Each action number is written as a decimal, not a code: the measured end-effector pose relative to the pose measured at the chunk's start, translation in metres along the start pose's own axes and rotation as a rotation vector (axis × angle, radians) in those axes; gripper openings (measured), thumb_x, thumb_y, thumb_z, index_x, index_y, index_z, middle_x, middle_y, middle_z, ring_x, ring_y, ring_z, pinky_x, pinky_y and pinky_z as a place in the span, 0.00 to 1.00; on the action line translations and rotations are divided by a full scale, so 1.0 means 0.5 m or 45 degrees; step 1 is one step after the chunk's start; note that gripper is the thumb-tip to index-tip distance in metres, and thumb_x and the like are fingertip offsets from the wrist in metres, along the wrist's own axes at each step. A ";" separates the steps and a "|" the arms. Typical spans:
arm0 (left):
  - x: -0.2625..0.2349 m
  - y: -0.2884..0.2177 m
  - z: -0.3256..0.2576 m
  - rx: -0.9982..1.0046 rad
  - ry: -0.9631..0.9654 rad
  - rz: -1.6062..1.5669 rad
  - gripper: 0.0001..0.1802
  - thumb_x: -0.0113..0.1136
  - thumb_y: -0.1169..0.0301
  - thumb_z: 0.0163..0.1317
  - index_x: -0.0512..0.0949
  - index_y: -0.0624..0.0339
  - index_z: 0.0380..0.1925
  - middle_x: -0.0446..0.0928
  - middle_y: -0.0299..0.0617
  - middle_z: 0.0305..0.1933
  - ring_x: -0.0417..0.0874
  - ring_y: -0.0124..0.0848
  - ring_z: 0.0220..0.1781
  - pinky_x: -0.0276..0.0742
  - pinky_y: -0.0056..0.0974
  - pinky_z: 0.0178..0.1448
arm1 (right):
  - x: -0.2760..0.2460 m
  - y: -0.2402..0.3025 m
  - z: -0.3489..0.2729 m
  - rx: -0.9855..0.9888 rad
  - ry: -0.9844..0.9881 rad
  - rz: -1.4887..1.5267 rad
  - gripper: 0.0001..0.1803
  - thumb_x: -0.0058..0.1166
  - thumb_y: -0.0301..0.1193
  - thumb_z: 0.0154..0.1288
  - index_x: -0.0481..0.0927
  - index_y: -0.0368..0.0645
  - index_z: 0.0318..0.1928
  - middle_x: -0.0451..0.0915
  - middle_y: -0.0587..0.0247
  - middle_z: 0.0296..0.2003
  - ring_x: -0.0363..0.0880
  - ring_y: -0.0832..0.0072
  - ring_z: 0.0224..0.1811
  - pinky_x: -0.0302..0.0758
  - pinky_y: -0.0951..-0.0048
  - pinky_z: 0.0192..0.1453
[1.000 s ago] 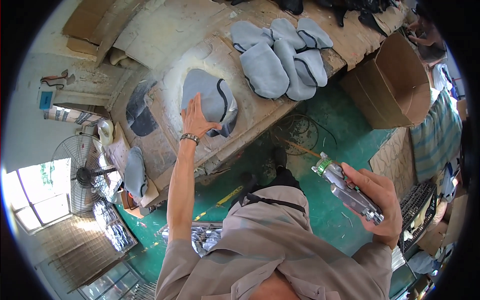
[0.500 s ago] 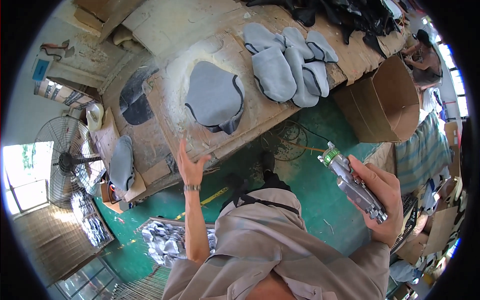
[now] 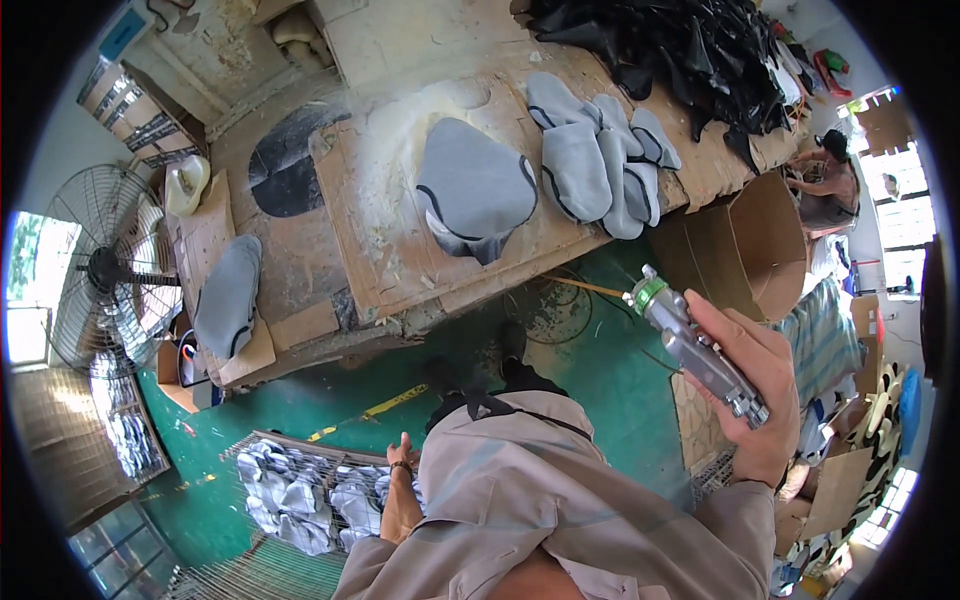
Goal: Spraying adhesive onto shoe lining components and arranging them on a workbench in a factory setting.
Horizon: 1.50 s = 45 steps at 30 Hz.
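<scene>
Raised on the right, my right hand (image 3: 750,370) is wrapped round a metal spray gun (image 3: 695,345). Its green-ringed end points up and left toward the workbench. My left hand (image 3: 403,452) hangs low beside my hip, its fingers apart and nothing seen in them. A large grey fabric piece with black edging (image 3: 475,180) lies on the bench before me, its lower flap folded. To its right rests a pile of several similar grey pieces (image 3: 578,175). A lone grey piece (image 3: 228,298) lies at the bench's left end.
The cardboard-covered workbench (image 3: 400,275) spans the front. A black heap (image 3: 690,50) covers its far right. A large open carton (image 3: 735,240) stands right, near another person (image 3: 830,180). A fan (image 3: 105,268) stands left; a rack of grey pieces (image 3: 290,495) is beside my left hand.
My left hand has dropped from the bench's front edge to beside my hip. My right hand still holds the spray gun. The view has shifted, with the bench pieces now further right.
</scene>
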<state>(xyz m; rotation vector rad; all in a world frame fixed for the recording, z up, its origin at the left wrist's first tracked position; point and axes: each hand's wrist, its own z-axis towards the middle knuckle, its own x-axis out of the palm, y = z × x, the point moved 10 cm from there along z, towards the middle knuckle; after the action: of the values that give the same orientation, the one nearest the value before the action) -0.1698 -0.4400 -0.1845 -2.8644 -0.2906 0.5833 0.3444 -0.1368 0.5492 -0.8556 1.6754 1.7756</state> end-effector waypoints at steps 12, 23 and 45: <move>0.014 -0.182 0.089 0.233 0.364 -0.162 0.41 0.71 0.48 0.67 0.66 0.57 0.71 0.85 0.42 0.47 0.88 0.35 0.39 0.86 0.45 0.39 | 0.121 0.229 -0.052 -0.175 0.056 -0.280 0.43 0.58 0.18 0.43 0.75 0.30 0.68 0.83 0.48 0.39 0.84 0.56 0.37 0.78 0.66 0.44; -0.054 -0.204 0.124 0.263 0.311 -0.137 0.33 0.68 0.50 0.70 0.71 0.57 0.66 0.86 0.43 0.47 0.88 0.35 0.40 0.87 0.47 0.42 | 0.190 0.356 -0.166 -0.328 0.098 -0.475 0.38 0.66 0.24 0.51 0.76 0.27 0.66 0.82 0.52 0.33 0.82 0.60 0.29 0.77 0.63 0.32; 0.082 -0.279 -0.014 0.408 0.227 0.192 0.25 0.67 0.51 0.71 0.79 0.57 0.56 0.87 0.40 0.45 0.89 0.32 0.37 0.88 0.43 0.39 | 0.082 0.076 -0.278 -0.199 0.154 -0.171 0.39 0.68 0.27 0.52 0.75 0.29 0.67 0.82 0.56 0.32 0.83 0.62 0.29 0.77 0.62 0.28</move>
<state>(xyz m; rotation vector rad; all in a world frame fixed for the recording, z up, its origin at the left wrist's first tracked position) -0.1510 -0.2978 -0.1600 -2.6151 0.0453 0.3572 0.3001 -0.2796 0.5398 -1.1381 1.5283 1.8113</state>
